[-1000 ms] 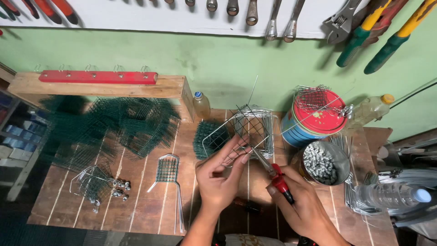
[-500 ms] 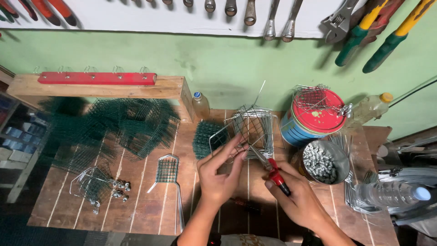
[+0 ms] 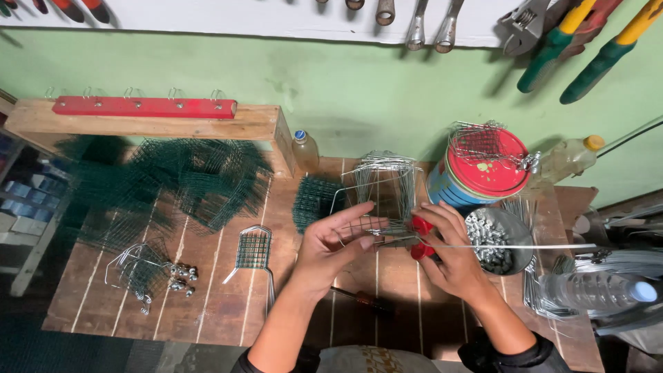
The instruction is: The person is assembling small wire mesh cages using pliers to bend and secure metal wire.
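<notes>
nearest the camera, a dark-handled screwdriver (image 3: 359,298) lies on the wooden workbench (image 3: 207,311), just below both wrists and untouched. right above it the left hand (image 3: 331,242) has its fingers curled around the near edge of a small wire mesh piece (image 3: 366,224), thumb and fingertips pinching the grid. the right hand (image 3: 449,252) is closed on a pair of red-handled pliers (image 3: 418,238), nose pointed in at that same mesh, and a long straight wire (image 3: 511,246) sticks out to the right from under the fingers.

just past the hands there's a stack of bare wire frames (image 3: 387,179) and a folded green mesh square (image 3: 314,200). to the right sits a metal bowl of small silver fasteners (image 3: 494,238), with a red-lidded tin (image 3: 480,166) behind it. off to the left are a little finished mesh scoop (image 3: 254,250), a loose wire basket (image 3: 138,269) and a big heap of green mesh (image 3: 186,179).

my guess on risk: that long wire is free at the far end and passes right over the bowl, so a twist of the pliers could whip it around and knock fasteners out. also the left fingertips are really close to the plier nose, so a slip off the thin wire could mean a pinch or a poke.
</notes>
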